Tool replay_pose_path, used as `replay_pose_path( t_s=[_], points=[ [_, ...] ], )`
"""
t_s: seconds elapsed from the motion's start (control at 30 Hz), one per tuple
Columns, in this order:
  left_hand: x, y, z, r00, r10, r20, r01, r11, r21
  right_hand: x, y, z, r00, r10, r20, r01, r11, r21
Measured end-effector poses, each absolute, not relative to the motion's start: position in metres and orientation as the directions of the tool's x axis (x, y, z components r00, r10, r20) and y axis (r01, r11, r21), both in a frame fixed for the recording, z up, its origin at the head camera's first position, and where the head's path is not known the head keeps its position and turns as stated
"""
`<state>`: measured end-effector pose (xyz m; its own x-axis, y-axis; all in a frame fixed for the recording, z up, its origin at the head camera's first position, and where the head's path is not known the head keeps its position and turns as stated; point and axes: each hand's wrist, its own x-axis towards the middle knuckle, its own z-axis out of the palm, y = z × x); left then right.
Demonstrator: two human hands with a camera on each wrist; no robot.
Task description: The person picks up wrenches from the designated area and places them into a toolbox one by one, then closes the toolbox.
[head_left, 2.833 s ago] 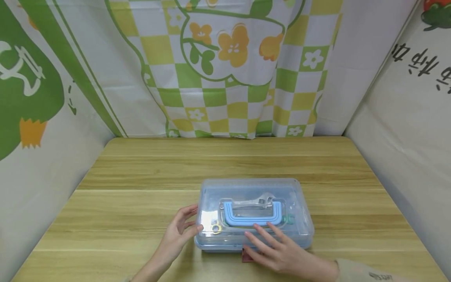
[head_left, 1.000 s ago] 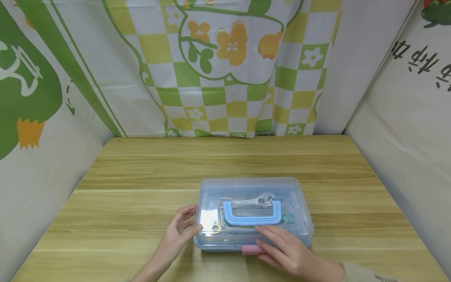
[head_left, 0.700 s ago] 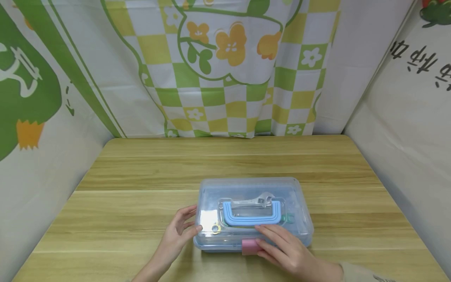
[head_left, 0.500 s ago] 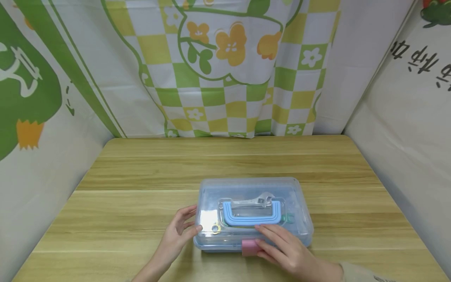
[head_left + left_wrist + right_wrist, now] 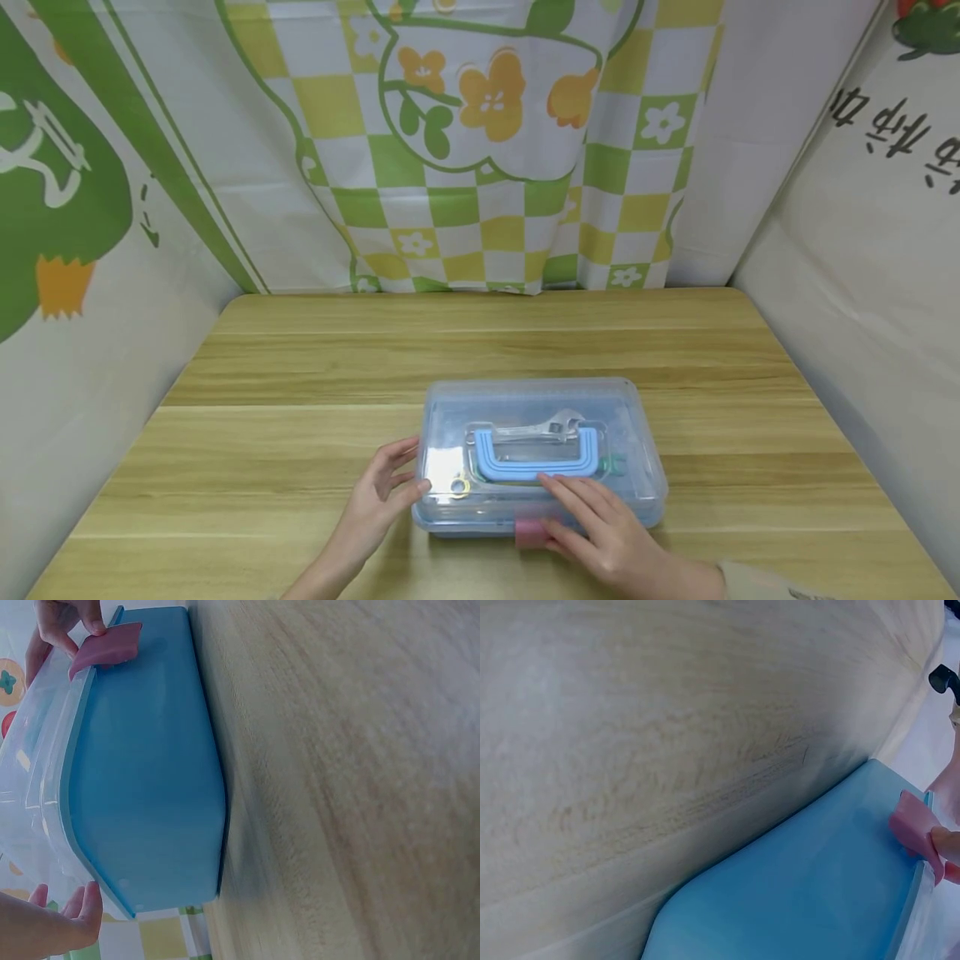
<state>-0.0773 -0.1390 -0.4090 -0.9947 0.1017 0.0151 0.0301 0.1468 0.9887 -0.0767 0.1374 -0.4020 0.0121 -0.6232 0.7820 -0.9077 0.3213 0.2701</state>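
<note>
A clear-lidded blue plastic toolbox (image 5: 637, 433) stands on the table with its lid down. Through the lid shows an adjustable wrench (image 5: 551, 428), beside the blue carry handle (image 5: 538, 472). My left hand (image 5: 382, 483) rests against the box's left side, thumb at the near corner, fingers loosely bent. At the front edge my right hand (image 5: 611, 533) pinches the pink latch (image 5: 112, 645) with thumb and finger, while other fingertips lie on the lid near the handle. In the left wrist view the latch stands tilted away from the blue wall (image 5: 150, 772).
The wooden table (image 5: 315, 350) stretches behind and to both sides of the box. Patterned curtains (image 5: 495, 208) hang along its back edge and pale cloth walls (image 5: 862, 292) flank it. Yellow scissor-like loops (image 5: 461, 486) and a green item (image 5: 615, 464) lie inside the box.
The right hand has closed its thumb and finger on the latch and tilted it; the latch looks shorter and darker than half a second ago. The left hand and box have stayed put.
</note>
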Motion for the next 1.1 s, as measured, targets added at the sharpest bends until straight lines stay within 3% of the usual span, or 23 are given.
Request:
replay_pose_path(
  t_s=[0.2, 0.7, 1.1],
  points=[
    [-0.077, -0.139, -0.409, -0.995, 0.101, 0.016, 0.03, 0.146, 0.989, -0.076, 0.137, -0.405, -0.017, -0.633, 0.774, -0.904, 0.341, 0.259],
    [-0.076, -0.139, -0.407, -0.995, 0.104, -0.005, 0.011, 0.148, 0.989, -0.077, 0.132, -0.415, 0.028, -0.628, 0.777, -0.831, 0.418, 0.368],
    [-0.078, -0.139, -0.408, -0.995, 0.101, 0.002, 0.018, 0.159, 0.987, -0.074, 0.131, -0.413, 0.016, -0.633, 0.774, -0.82, 0.434, 0.372]
  ],
)
